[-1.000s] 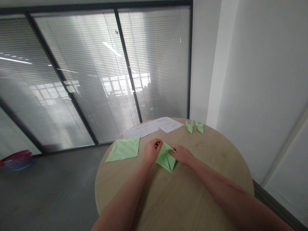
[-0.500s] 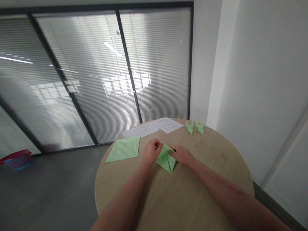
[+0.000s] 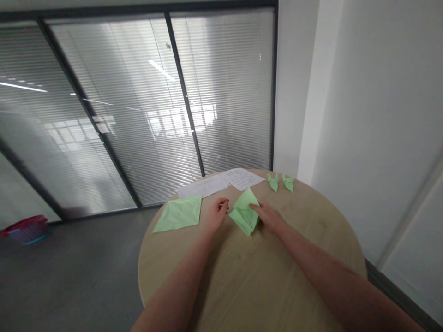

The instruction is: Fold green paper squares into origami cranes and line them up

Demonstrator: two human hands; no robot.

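Note:
My right hand grips the right edge of a partly folded green origami paper, with the thumb on top of it. The paper is lifted and tilted; its upper flap stands up as a point, and creases run through the lower part. Just left of it, apart from the paper, is my left hand, its fingers curled together with nothing visible in them. Another green sheet, flat and creased, lies on the table to the left of that hand.
Two small folded green paper figures stand at the table's far right edge. White printed sheets lie at the back of the round wooden table. A red and purple basket sits on the floor at left.
My left hand has let go of the paper and sits slightly left of it. The paper has been raised and turned in my right hand, its upper flap now opened upward.

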